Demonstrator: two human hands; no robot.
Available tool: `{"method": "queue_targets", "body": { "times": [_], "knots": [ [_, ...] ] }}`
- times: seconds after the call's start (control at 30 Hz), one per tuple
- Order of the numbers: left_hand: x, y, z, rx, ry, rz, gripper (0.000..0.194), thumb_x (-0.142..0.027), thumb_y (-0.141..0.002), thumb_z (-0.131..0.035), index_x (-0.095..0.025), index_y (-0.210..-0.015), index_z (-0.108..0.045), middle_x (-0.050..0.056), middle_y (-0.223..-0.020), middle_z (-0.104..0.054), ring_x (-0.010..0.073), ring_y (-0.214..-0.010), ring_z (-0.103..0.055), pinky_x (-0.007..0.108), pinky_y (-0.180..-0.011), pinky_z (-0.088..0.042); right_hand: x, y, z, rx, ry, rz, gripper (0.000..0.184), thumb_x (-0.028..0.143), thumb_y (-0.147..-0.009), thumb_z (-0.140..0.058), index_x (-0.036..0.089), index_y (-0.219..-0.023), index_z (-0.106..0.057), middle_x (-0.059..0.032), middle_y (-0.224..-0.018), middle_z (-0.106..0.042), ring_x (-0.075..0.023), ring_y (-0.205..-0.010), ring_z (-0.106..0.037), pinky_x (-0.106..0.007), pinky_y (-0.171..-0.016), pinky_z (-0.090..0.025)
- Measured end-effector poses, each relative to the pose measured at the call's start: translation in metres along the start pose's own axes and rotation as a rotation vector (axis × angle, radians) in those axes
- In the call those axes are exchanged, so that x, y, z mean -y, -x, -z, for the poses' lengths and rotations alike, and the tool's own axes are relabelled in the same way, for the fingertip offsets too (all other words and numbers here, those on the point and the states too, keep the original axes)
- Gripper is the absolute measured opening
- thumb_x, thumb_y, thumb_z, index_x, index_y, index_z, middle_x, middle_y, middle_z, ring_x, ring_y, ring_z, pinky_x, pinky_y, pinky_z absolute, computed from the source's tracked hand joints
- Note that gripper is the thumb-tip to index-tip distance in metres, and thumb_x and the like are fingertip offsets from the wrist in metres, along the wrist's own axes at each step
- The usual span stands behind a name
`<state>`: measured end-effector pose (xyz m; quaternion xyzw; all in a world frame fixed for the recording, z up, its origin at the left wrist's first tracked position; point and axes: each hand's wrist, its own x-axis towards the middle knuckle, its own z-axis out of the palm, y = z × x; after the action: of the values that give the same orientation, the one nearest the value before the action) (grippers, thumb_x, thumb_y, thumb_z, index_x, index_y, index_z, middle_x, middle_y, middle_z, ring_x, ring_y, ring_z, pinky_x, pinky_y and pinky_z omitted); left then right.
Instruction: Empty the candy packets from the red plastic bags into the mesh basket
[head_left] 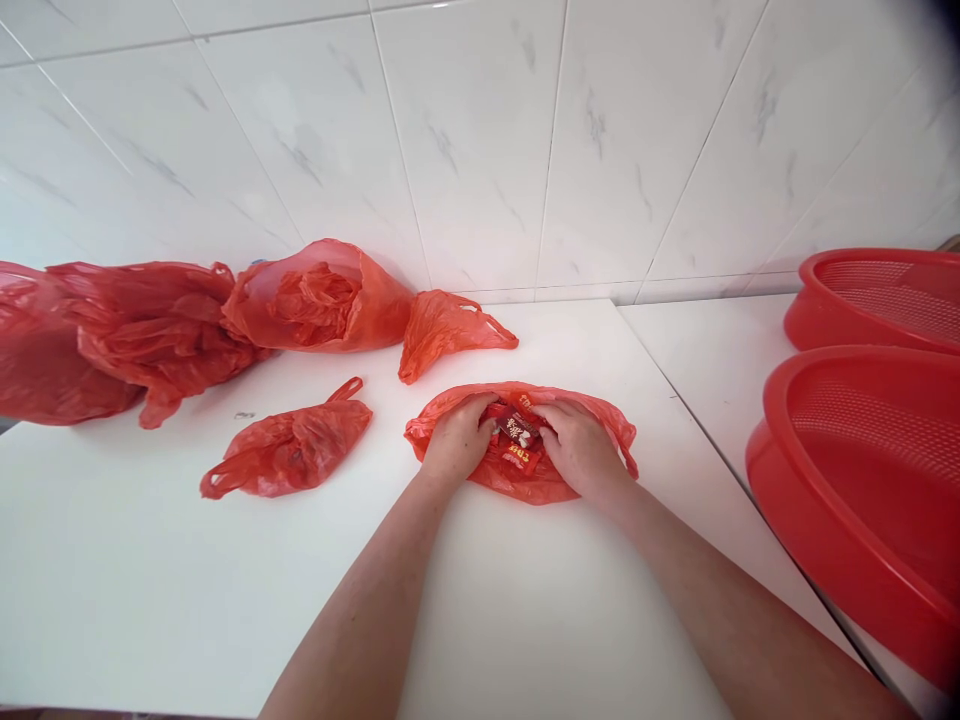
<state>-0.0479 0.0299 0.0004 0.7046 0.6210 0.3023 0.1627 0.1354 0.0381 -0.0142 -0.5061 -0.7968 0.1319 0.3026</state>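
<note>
As I reach across the white tabletop (pixel 150 600), two red mesh baskets (pixel 776 410) sit to my right and crumpled red plastic bags (pixel 289 440) lie to my left. My left hand (pixel 459 437) and right hand (pixel 581 448) rest in an open red bag (pixel 525 485), fingers (pixel 487 408) curled over small red packets (pixel 517 430) inside it; I cannot tell whether they grip.

Bare forearms (pixel 360 620), left hand (pixel 459 437), right hand (pixel 581 447)

White counter (pixel 150 600) | red plastic bags (pixel 289 440) | two red mesh basins (pixel 847 480)
</note>
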Motion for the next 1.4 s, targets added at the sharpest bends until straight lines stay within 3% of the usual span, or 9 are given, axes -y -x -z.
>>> {"method": "queue_targets", "body": {
  "times": [0.27,0.37,0.53,0.67,0.77,0.9,1.0,1.13,1.4],
  "knots": [
    [-0.001,0.001,0.003,0.024,-0.015,-0.025,0.032,-0.013,-0.081,-0.039,-0.025,-0.096,-0.065,0.0,-0.097,-0.068,0.0177,-0.09,-0.06,0.028,-0.08,-0.047,0.006,0.002,-0.002,0.055,-0.029,0.134,0.018,0.02,-0.084,-0.053,0.022,-0.097,-0.065,-0.0028,-0.1,-0.064,-0.0202,-0.102,-0.052,-0.038,-0.089,-0.044],
    [0.0,0.001,0.003,-0.002,-0.028,0.049,0.026,-0.019,-0.082,-0.044,-0.026,-0.097,-0.064,0.0,-0.098,-0.068,0.0185,-0.089,-0.06,0.029,-0.08,-0.046,0.005,0.002,-0.002,0.06,-0.026,0.109,0.013,0.022,-0.082,-0.056,0.021,-0.092,-0.065,-0.0031,-0.096,-0.063,-0.0199,-0.099,-0.051,-0.037,-0.087,-0.044],
    [0.0,0.002,0.002,0.019,-0.019,0.174,0.019,-0.033,-0.084,-0.045,-0.026,-0.084,-0.063,-0.002,-0.082,-0.067,0.0174,-0.075,-0.061,0.029,-0.07,-0.047,0.004,0.001,-0.001,0.045,-0.037,0.098,0.012,0.018,-0.083,-0.053,0.022,-0.085,-0.064,-0.0022,-0.093,-0.063,-0.0191,-0.1,-0.052,-0.036,-0.087,-0.044],
    [0.0,0.002,0.002,-0.018,0.008,0.145,0.021,-0.032,-0.084,-0.048,-0.029,-0.1,-0.06,-0.002,-0.103,-0.067,0.0181,-0.091,-0.061,0.03,-0.081,-0.046,0.005,0.003,-0.001,0.033,0.0,0.113,0.022,0.027,-0.086,-0.05,0.023,-0.104,-0.062,-0.0042,-0.117,-0.057,-0.0225,-0.12,-0.042,-0.04,-0.096,-0.04],
    [0.003,0.002,0.0,0.045,-0.009,0.21,0.033,-0.038,-0.084,-0.048,-0.032,-0.115,-0.055,0.001,-0.115,-0.063,0.0234,-0.102,-0.059,0.036,-0.086,-0.045,0.005,0.004,-0.002,0.072,0.065,0.11,0.035,0.037,-0.088,-0.048,0.023,-0.119,-0.055,-0.0071,-0.132,-0.047,-0.0266,-0.128,-0.033,-0.043,-0.098,-0.038],
    [0.009,0.002,-0.004,0.101,-0.047,0.312,0.042,-0.044,-0.083,-0.049,-0.03,-0.121,-0.053,0.005,-0.119,-0.062,0.029,-0.105,-0.058,0.039,-0.085,-0.046,0.003,0.004,-0.004,0.137,0.079,0.09,0.034,0.041,-0.091,-0.041,0.025,-0.115,-0.059,-0.0074,-0.127,-0.049,-0.0261,-0.123,-0.038,-0.042,-0.094,-0.041],
    [0.01,0.002,-0.005,0.061,-0.006,0.254,0.038,-0.036,-0.084,-0.047,-0.034,-0.122,-0.051,0.001,-0.12,-0.061,0.0256,-0.104,-0.059,0.037,-0.085,-0.046,0.002,0.003,-0.004,0.126,0.055,0.079,0.03,0.035,-0.092,-0.04,0.024,-0.106,-0.064,-0.0069,-0.123,-0.05,-0.0242,-0.118,-0.041,-0.042,-0.096,-0.04],
    [0.009,0.002,-0.007,0.056,0.037,0.302,0.036,-0.03,-0.086,-0.042,-0.036,-0.121,-0.051,-0.002,-0.114,-0.065,0.022,-0.095,-0.063,0.035,-0.082,-0.048,0.002,0.001,-0.004,0.078,0.032,0.114,0.025,0.027,-0.09,-0.043,0.021,-0.098,-0.066,-0.007,-0.121,-0.051,-0.0236,-0.114,-0.044,-0.041,-0.097,-0.04],
    [0.011,0.001,-0.009,0.021,0.095,0.272,0.036,-0.024,-0.086,-0.039,-0.031,-0.118,-0.055,-0.001,-0.112,-0.066,0.0203,-0.099,-0.062,0.034,-0.086,-0.048,-0.003,0.001,-0.009,-0.015,0.03,0.152,0.034,0.021,-0.087,-0.041,0.022,-0.117,-0.058,-0.0062,-0.126,-0.051,-0.0244,-0.119,-0.043,-0.045,-0.099,-0.04]
  ]
}}
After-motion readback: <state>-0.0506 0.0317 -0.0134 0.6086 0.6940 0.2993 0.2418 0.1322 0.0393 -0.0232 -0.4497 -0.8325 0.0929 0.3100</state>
